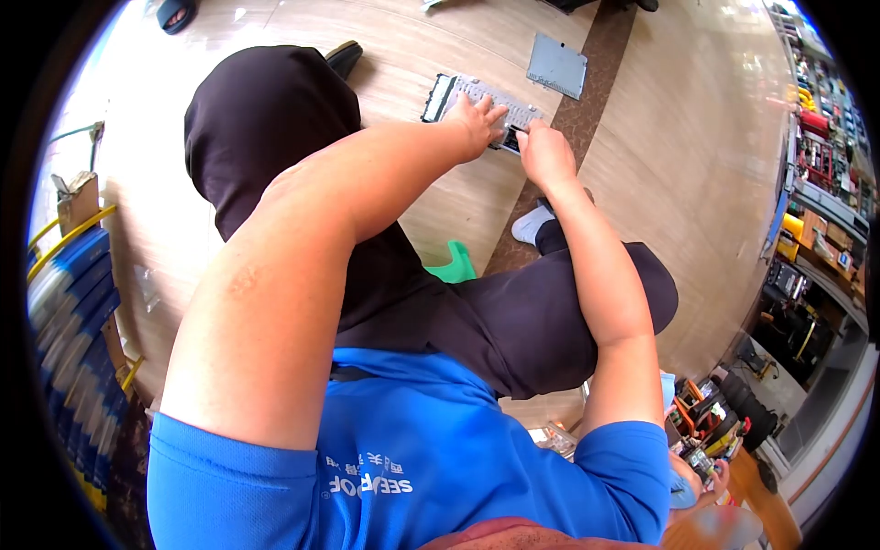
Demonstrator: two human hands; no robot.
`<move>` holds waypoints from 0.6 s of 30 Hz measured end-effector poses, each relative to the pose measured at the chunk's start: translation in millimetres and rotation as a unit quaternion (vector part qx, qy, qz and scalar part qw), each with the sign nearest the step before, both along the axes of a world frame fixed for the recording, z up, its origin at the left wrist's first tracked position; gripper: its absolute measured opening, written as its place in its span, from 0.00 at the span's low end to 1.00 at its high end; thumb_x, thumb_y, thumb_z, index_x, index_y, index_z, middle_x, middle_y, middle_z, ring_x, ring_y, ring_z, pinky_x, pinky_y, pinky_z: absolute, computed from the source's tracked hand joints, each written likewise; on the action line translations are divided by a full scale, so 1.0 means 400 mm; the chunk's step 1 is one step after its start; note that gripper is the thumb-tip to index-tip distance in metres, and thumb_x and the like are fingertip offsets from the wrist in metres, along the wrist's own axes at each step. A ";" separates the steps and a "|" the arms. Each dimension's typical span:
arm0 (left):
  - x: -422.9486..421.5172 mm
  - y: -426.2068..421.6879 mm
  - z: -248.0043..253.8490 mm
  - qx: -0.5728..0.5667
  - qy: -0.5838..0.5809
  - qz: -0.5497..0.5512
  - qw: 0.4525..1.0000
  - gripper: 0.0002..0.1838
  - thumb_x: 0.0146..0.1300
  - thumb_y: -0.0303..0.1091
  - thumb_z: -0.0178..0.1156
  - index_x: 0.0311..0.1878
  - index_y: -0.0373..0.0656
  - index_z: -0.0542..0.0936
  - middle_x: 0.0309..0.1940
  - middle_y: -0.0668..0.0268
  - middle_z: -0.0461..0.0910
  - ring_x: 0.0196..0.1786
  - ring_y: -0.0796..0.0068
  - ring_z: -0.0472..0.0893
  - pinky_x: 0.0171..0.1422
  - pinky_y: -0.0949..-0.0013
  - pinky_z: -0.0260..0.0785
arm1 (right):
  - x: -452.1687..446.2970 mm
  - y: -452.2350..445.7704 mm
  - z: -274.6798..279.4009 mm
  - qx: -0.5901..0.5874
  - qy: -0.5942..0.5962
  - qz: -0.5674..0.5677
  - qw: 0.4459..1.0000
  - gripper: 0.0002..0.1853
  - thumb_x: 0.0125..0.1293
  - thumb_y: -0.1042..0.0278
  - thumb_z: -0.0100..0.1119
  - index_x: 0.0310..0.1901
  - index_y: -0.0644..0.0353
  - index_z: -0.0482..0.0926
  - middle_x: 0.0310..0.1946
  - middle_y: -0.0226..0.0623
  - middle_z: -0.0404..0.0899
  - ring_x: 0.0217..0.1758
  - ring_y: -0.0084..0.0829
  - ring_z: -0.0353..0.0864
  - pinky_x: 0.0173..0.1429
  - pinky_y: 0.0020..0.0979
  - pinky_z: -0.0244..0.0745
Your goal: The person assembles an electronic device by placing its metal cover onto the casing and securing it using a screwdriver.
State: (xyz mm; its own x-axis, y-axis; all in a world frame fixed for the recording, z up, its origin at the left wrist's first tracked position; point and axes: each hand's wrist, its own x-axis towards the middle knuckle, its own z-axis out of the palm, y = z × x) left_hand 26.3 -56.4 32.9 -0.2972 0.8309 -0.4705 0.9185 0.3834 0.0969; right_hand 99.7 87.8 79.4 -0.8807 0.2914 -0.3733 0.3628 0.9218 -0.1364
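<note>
On the floor in front of me lies a silver-grey metal unit point(445, 92) with rows of raised shapes or holes on its top and a dark gap near its right end. My left hand point(477, 125) rests on it with the fingers spread. Over the right end of the unit, my right hand point(547, 156) has its fingers closed in a pinch. Something small and dark shows at the fingertips, too small to name. A flat grey metal panel point(557, 66) lies apart from the unit, beyond my right hand.
A green plastic stool point(456, 264) shows under my legs. Blue stacked goods point(78, 302) stand at left. Shelves point(830, 215) with tools and boxes line the right side. A slipper point(174, 16) lies at the far left. Another person's arm point(706, 486) appears at lower right.
</note>
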 end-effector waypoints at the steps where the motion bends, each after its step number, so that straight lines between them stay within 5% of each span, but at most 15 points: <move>1: 0.001 0.000 -0.002 -0.002 -0.007 0.004 1.000 0.30 0.73 0.40 0.51 0.78 0.65 0.65 0.84 0.67 0.47 0.82 0.57 0.51 0.74 0.39 0.58 | 0.000 -0.004 0.003 0.004 -0.001 0.033 0.999 0.13 0.70 0.62 0.57 0.43 0.65 0.79 0.38 0.57 0.85 0.45 0.56 0.86 0.51 0.53 0.80; 8: 0.010 0.002 -0.009 -0.019 -0.012 0.009 1.000 0.30 0.74 0.41 0.50 0.78 0.65 0.63 0.84 0.68 0.43 0.83 0.57 0.49 0.75 0.41 0.58 | -0.011 -0.001 0.000 0.062 -0.007 0.217 0.974 0.08 0.67 0.67 0.54 0.43 0.61 0.77 0.38 0.55 0.86 0.45 0.55 0.86 0.50 0.52 0.81; 11: 0.012 0.003 -0.010 -0.020 -0.020 0.008 1.000 0.30 0.74 0.42 0.50 0.79 0.66 0.62 0.84 0.68 0.42 0.83 0.57 0.49 0.75 0.42 0.58 | -0.003 -0.001 0.001 0.046 -0.020 0.167 0.985 0.10 0.68 0.65 0.56 0.43 0.61 0.78 0.38 0.55 0.85 0.45 0.55 0.86 0.50 0.52 0.81; 13: 0.015 0.007 -0.006 -0.042 -0.017 0.009 0.999 0.31 0.74 0.42 0.50 0.79 0.66 0.62 0.85 0.69 0.42 0.84 0.57 0.49 0.75 0.42 0.58 | -0.002 0.011 -0.003 -0.009 0.005 0.022 1.000 0.12 0.69 0.61 0.57 0.43 0.62 0.80 0.38 0.55 0.85 0.46 0.55 0.86 0.51 0.52 0.80; 18: 0.015 0.010 -0.007 -0.044 -0.016 0.008 0.999 0.31 0.74 0.42 0.50 0.79 0.67 0.61 0.85 0.69 0.41 0.84 0.57 0.48 0.74 0.42 0.59 | 0.009 0.006 -0.017 -0.021 0.022 -0.040 0.999 0.13 0.69 0.59 0.59 0.43 0.61 0.81 0.38 0.55 0.85 0.45 0.56 0.85 0.51 0.53 0.80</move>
State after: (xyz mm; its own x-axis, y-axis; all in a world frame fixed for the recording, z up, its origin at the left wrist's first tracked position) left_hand 32.3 -52.2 30.1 -0.2941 0.7810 -0.5509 0.9089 0.4069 0.0917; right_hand 103.4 90.1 72.5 -0.8711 0.3466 -0.3479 0.4282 0.8829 -0.1925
